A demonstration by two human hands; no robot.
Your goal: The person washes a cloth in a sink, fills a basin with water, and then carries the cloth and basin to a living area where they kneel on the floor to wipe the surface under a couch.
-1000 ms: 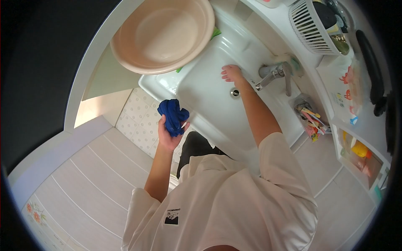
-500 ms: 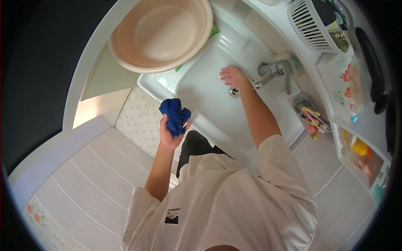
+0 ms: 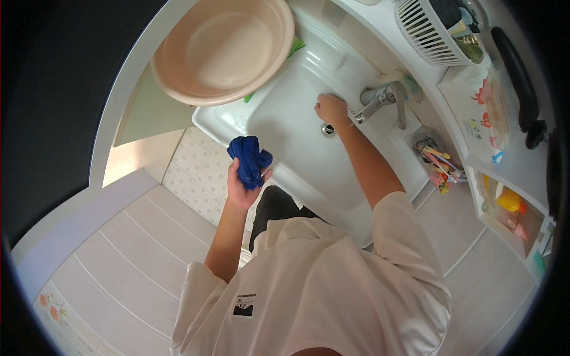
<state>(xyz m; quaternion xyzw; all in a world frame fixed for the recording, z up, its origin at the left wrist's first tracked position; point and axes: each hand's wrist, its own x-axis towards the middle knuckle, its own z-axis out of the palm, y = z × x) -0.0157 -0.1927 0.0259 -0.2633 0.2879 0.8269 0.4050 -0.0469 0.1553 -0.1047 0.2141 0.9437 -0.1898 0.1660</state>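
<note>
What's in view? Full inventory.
bundled cloth: 1, dark blue, in left hand
washbasin: 1, white, centre
drain: 1, silvery, washbasin floor
mixer tap: 1, chrome, washbasin's right side
round tub: 1, pale pink, upper left
unclear item: count uncertain, green, at tub's edge
clear container: 1, mixed-colour sticks inside, right of washbasin
shelf unit: 1, white, right
slatted basket: 1, white, upper right
packet: 1, white with red, beside basket
long-handled item: 1, black, far right
bottle-like item: 1, yellow, shelf niche
wall tiles: several, beige, lower corners
floor tiles: several, white patterned, left
T-shirt: 1, cream, lower centre
trousers: 1 pair, black, below washbasin
left hand: 1, bare, holding cloth
right hand: 1, bare, curled, near drain
</note>
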